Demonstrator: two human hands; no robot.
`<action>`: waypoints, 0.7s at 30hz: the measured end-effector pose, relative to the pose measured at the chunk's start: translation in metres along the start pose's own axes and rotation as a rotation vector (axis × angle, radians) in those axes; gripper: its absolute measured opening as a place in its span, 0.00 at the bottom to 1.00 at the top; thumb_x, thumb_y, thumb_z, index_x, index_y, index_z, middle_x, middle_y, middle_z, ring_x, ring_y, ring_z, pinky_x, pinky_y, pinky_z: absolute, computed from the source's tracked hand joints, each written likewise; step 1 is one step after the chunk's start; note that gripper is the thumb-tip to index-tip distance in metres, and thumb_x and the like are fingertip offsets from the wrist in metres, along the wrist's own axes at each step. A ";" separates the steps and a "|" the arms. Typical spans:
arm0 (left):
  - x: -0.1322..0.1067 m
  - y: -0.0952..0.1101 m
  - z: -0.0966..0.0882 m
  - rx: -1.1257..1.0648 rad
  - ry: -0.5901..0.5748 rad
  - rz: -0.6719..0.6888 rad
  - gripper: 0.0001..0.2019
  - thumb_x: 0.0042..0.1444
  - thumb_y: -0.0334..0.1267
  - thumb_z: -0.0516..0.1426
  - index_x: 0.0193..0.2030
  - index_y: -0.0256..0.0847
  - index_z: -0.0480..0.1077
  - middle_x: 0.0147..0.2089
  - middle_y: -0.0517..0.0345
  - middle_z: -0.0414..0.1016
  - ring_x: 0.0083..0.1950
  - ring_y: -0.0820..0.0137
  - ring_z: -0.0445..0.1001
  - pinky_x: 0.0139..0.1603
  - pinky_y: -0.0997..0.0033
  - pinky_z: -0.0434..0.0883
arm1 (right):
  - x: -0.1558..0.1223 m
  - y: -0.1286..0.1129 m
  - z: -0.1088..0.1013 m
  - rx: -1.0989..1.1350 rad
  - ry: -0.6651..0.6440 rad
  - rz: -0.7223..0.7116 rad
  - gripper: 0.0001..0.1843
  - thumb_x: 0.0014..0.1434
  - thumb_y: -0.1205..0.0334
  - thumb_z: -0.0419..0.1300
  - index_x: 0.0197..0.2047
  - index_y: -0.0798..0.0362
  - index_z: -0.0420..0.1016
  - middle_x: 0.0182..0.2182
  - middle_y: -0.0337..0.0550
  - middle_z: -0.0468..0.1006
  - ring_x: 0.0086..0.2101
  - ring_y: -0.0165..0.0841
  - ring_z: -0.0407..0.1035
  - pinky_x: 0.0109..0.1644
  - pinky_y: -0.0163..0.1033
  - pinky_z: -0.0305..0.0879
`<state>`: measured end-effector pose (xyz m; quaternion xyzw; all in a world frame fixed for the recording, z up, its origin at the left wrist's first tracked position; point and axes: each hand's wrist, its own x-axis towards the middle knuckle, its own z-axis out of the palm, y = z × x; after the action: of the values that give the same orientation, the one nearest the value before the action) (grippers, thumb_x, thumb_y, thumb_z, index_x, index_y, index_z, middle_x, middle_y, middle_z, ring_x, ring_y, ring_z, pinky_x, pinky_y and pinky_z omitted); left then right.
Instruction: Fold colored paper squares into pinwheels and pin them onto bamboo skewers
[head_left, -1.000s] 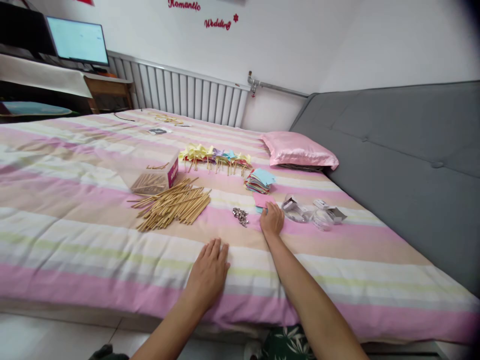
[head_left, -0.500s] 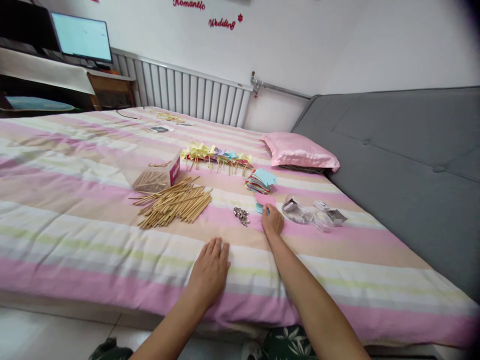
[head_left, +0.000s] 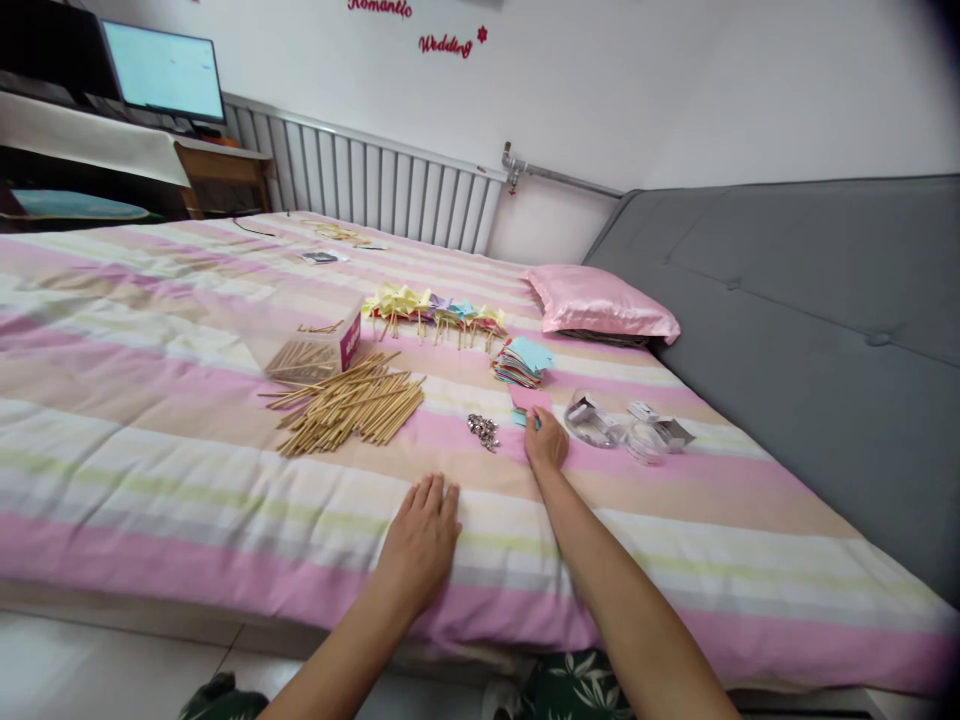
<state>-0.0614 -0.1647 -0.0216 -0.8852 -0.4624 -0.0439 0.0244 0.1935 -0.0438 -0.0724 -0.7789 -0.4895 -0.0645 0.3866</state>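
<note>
My left hand [head_left: 422, 533] lies flat, palm down, on the striped bedspread [head_left: 300, 520], its fingers stretched out and holding nothing. Farther forward and to the right, my right hand [head_left: 547, 440] is closed, its fingertips on a small piece of light blue paper [head_left: 519, 416]; the fingers partly cover it. A pink paper square [head_left: 531, 397] lies just beyond those fingers. To the left of my right hand is a little heap of shiny metal pieces [head_left: 482, 432], too small to make out. Behind the pink square stands a stack of coloured paper squares [head_left: 523, 362].
Thin wooden sticks [head_left: 349, 405] lie piled on the left beside a clear box [head_left: 304, 358] holding more. Paper pinwheels on sticks [head_left: 435, 308] form a row behind. Clear tape rolls [head_left: 592, 420] sit at right. A pink pillow [head_left: 600, 302] rests against the grey headboard [head_left: 787, 290].
The light blue paper has shifted slightly and shows less beside my right fingers. My left hand has stayed in place.
</note>
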 end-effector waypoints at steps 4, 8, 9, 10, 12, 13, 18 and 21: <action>0.001 0.000 -0.001 -0.005 -0.008 -0.002 0.22 0.62 0.34 0.46 0.62 0.30 0.60 0.64 0.34 0.58 0.66 0.52 0.56 0.63 0.53 0.58 | 0.000 0.000 0.000 0.010 0.005 0.003 0.17 0.60 0.60 0.50 0.48 0.53 0.74 0.49 0.47 0.76 0.47 0.36 0.68 0.52 0.38 0.56; 0.000 0.000 0.002 0.005 0.002 -0.005 0.22 0.62 0.34 0.46 0.63 0.30 0.60 0.64 0.35 0.58 0.66 0.53 0.57 0.63 0.53 0.59 | 0.000 0.000 0.000 0.025 0.010 0.007 0.17 0.61 0.60 0.50 0.48 0.52 0.75 0.48 0.46 0.76 0.47 0.35 0.68 0.52 0.37 0.56; 0.000 0.000 0.003 0.011 0.005 -0.004 0.22 0.62 0.34 0.46 0.63 0.30 0.60 0.64 0.35 0.58 0.66 0.53 0.57 0.63 0.53 0.59 | 0.000 0.000 0.000 0.028 0.012 0.010 0.17 0.60 0.60 0.50 0.48 0.52 0.75 0.48 0.45 0.76 0.47 0.34 0.68 0.53 0.37 0.56; 0.000 0.000 0.004 0.017 0.009 -0.002 0.22 0.62 0.34 0.45 0.63 0.30 0.60 0.64 0.36 0.59 0.66 0.53 0.57 0.62 0.53 0.59 | 0.000 -0.001 0.000 0.030 0.013 0.015 0.17 0.60 0.60 0.50 0.48 0.52 0.75 0.48 0.45 0.76 0.47 0.34 0.68 0.53 0.37 0.56; 0.000 0.000 0.005 0.022 0.024 0.000 0.22 0.62 0.33 0.46 0.62 0.30 0.60 0.64 0.36 0.59 0.65 0.53 0.57 0.62 0.53 0.59 | 0.000 -0.001 0.000 0.032 0.013 0.029 0.17 0.60 0.60 0.51 0.47 0.51 0.75 0.48 0.45 0.77 0.47 0.35 0.68 0.53 0.37 0.56; 0.000 0.000 0.006 0.022 0.033 -0.001 0.22 0.62 0.33 0.46 0.62 0.30 0.60 0.64 0.36 0.59 0.65 0.53 0.57 0.62 0.53 0.59 | 0.000 -0.002 -0.001 0.033 0.012 0.038 0.17 0.59 0.59 0.51 0.47 0.51 0.75 0.48 0.45 0.77 0.47 0.35 0.68 0.52 0.38 0.57; 0.000 0.000 0.009 0.005 0.067 -0.009 0.22 0.61 0.33 0.47 0.61 0.31 0.62 0.63 0.35 0.61 0.65 0.53 0.59 0.61 0.53 0.60 | 0.001 -0.004 -0.003 0.033 0.009 0.094 0.17 0.58 0.58 0.52 0.46 0.51 0.76 0.46 0.46 0.78 0.46 0.37 0.69 0.51 0.39 0.58; 0.000 0.000 0.009 0.015 0.062 -0.010 0.22 0.61 0.33 0.47 0.61 0.31 0.61 0.63 0.35 0.60 0.65 0.53 0.59 0.62 0.53 0.60 | 0.001 -0.006 -0.004 0.042 0.008 0.124 0.18 0.57 0.58 0.52 0.46 0.50 0.77 0.46 0.46 0.78 0.46 0.37 0.69 0.51 0.40 0.58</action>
<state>-0.0608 -0.1646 -0.0303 -0.8810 -0.4660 -0.0681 0.0450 0.1905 -0.0443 -0.0661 -0.7993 -0.4400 -0.0333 0.4079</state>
